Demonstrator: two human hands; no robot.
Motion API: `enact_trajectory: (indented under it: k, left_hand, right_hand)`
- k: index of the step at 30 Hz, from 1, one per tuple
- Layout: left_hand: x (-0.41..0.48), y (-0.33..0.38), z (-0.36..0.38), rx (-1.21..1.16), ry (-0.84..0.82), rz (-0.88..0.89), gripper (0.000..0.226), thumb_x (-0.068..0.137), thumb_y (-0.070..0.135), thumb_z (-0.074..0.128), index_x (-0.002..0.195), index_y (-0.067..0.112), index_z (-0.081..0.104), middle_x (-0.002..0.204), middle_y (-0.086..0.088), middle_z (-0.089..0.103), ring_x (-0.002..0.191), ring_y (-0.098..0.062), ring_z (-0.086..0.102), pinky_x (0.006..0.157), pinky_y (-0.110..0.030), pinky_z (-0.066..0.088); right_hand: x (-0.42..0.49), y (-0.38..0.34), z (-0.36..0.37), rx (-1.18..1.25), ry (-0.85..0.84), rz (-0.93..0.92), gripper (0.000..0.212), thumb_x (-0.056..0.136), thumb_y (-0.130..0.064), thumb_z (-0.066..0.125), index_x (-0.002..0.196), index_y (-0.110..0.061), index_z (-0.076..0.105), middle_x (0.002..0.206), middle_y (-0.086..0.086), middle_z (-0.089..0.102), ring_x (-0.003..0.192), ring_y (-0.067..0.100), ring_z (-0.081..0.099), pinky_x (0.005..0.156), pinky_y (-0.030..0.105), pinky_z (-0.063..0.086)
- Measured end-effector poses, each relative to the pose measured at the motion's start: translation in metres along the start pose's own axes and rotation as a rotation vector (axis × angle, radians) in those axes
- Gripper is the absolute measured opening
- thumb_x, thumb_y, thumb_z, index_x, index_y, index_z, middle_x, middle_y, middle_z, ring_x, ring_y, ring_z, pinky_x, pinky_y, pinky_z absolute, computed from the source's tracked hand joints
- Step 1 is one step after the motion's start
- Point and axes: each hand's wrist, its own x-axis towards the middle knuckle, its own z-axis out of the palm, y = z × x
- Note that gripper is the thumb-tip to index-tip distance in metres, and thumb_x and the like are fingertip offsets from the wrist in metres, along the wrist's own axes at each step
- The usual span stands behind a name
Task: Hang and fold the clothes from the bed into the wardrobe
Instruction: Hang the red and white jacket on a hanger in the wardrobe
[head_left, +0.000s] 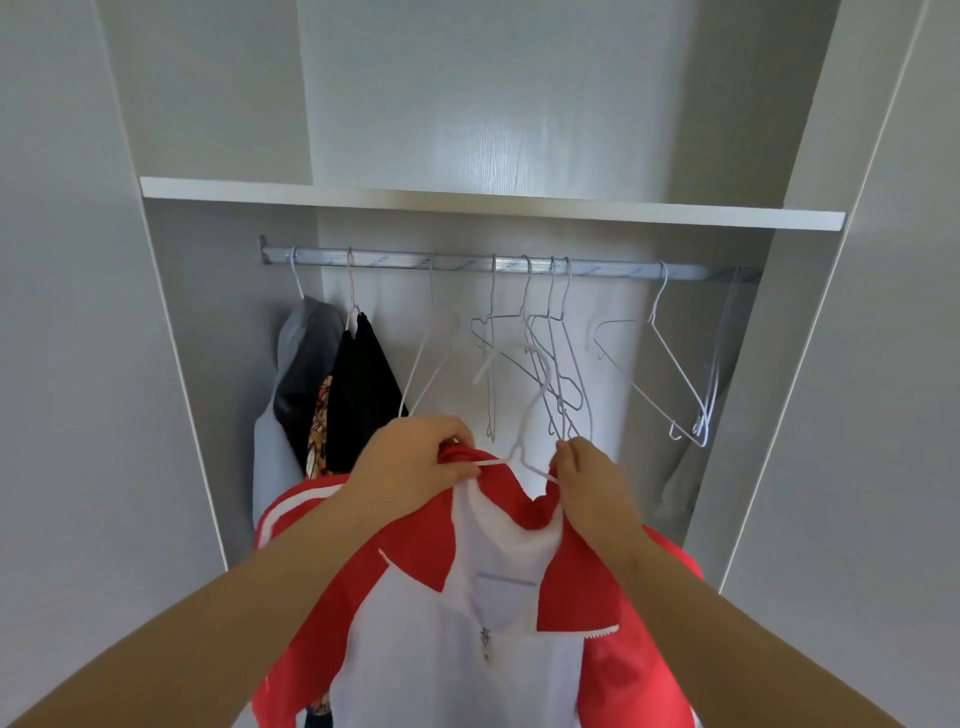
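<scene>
This is a home's built-in wardrobe (218, 312): pale grey panels frame a white shelf (467, 203) at twelve o'clock, beneath it a metal rail (395, 259) carrying bare wire hangers (655, 358), with a grey garment (306, 338) and a black garment (363, 395) hanging toward nine o'clock.

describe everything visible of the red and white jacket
The red and white zip jacket looks like smooth synthetic fabric: red collar, shoulders and sleeves, white body, white lining at the open neck, a zip pull. It hangs limp below the metal wardrobe rail, with the left hand and right hand gripping its collar around a thin white hanger.
</scene>
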Motion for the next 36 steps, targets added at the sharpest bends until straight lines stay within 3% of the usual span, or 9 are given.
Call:
enact_trajectory:
  k: [4, 7, 10, 13, 16, 19, 23, 29, 36]
  left_hand:
    - [-0.003, -0.017, -0.011, 0.008, 0.066, -0.172, 0.008, 0.077, 0.017, 0.07, 0.079, 0.02, 0.063, 0.077, 0.007, 0.058, 0.079, -0.014, 0.058, 0.074, -0.028, 0.047]
    - [-0.006, -0.003, 0.002, -0.201, 0.167, -0.333, 0.018, 0.079, 0.01, 0.067, 0.073, 0.021, 0.055, 0.073, 0.004, 0.057, 0.067, -0.008, 0.052, 0.059, -0.01, 0.041]
    - [-0.012, 0.009, 0.018, -0.446, -0.018, -0.396, 0.026, 0.079, 0.005, 0.066, 0.068, 0.024, 0.053, 0.065, 0.005, 0.052, 0.056, -0.006, 0.047, 0.046, -0.008, 0.037]
    - [-0.015, 0.005, 0.013, -0.041, -0.099, -0.131, 0.01, 0.083, 0.033, 0.063, 0.08, 0.028, 0.056, 0.079, 0.013, 0.053, 0.072, -0.004, 0.048, 0.066, -0.016, 0.039]
    - [-0.007, -0.001, 0.011, 0.213, -0.084, 0.038, 0.038, 0.088, 0.049, 0.051, 0.118, 0.024, 0.053, 0.113, 0.007, 0.052, 0.105, -0.013, 0.05, 0.089, -0.027, 0.039]
    - [-0.004, 0.001, 0.022, 0.225, -0.241, -0.022, 0.035, 0.095, 0.048, 0.038, 0.106, 0.02, 0.055, 0.097, 0.002, 0.062, 0.092, -0.017, 0.059, 0.079, -0.033, 0.049]
    - [0.001, -0.005, 0.025, 0.165, 0.025, -0.042, 0.033, 0.093, 0.047, 0.042, 0.094, 0.019, 0.059, 0.082, 0.004, 0.064, 0.079, -0.014, 0.061, 0.067, -0.029, 0.047]
    - [0.002, -0.009, 0.021, 0.048, 0.256, -0.055, 0.021, 0.088, 0.043, 0.056, 0.09, 0.023, 0.062, 0.073, 0.012, 0.059, 0.067, -0.006, 0.053, 0.056, -0.017, 0.036]
    - [-0.002, -0.033, 0.023, -0.213, -0.195, -0.198, 0.005, 0.087, 0.038, 0.061, 0.086, 0.034, 0.058, 0.083, 0.013, 0.06, 0.076, -0.003, 0.056, 0.071, -0.018, 0.045]
  right_hand:
    - [0.002, 0.013, -0.005, -0.008, 0.047, 0.08, 0.029, 0.099, -0.029, 0.032, 0.083, -0.013, 0.051, 0.078, 0.002, 0.056, 0.079, 0.024, 0.053, 0.07, 0.032, 0.038]
    - [-0.001, 0.011, 0.0, -0.057, 0.043, 0.083, 0.026, 0.1, -0.031, 0.032, 0.088, -0.016, 0.05, 0.078, -0.002, 0.054, 0.074, 0.018, 0.052, 0.069, 0.029, 0.037]
    - [0.0, 0.007, -0.001, -0.016, 0.066, 0.111, 0.023, 0.1, -0.031, 0.034, 0.101, -0.019, 0.053, 0.085, -0.005, 0.055, 0.077, 0.014, 0.051, 0.071, 0.026, 0.034]
    - [0.0, 0.01, -0.006, 0.021, 0.09, 0.134, 0.02, 0.099, -0.03, 0.035, 0.103, -0.02, 0.052, 0.082, -0.009, 0.05, 0.075, 0.012, 0.047, 0.069, 0.025, 0.032]
    - [-0.002, 0.008, -0.006, 0.06, 0.102, 0.135, 0.017, 0.098, -0.029, 0.038, 0.1, -0.021, 0.052, 0.077, -0.012, 0.045, 0.075, 0.012, 0.045, 0.068, 0.026, 0.032]
    - [-0.004, 0.004, -0.006, 0.134, 0.117, 0.054, 0.018, 0.098, -0.028, 0.039, 0.1, -0.02, 0.055, 0.076, -0.014, 0.049, 0.073, 0.011, 0.05, 0.065, 0.025, 0.034]
    - [-0.006, 0.006, -0.017, -0.013, 0.121, -0.178, 0.023, 0.099, -0.031, 0.038, 0.078, -0.024, 0.044, 0.065, -0.012, 0.049, 0.062, 0.009, 0.047, 0.053, 0.021, 0.03]
    - [-0.003, 0.02, -0.032, -0.199, 0.135, -0.093, 0.047, 0.099, -0.04, 0.032, 0.055, -0.024, 0.034, 0.058, -0.008, 0.044, 0.067, 0.018, 0.046, 0.058, 0.028, 0.029]
    - [-0.001, 0.033, -0.02, -0.163, -0.148, 0.175, 0.05, 0.092, -0.04, 0.041, 0.05, -0.012, 0.043, 0.053, 0.001, 0.048, 0.059, 0.02, 0.051, 0.059, 0.026, 0.037]
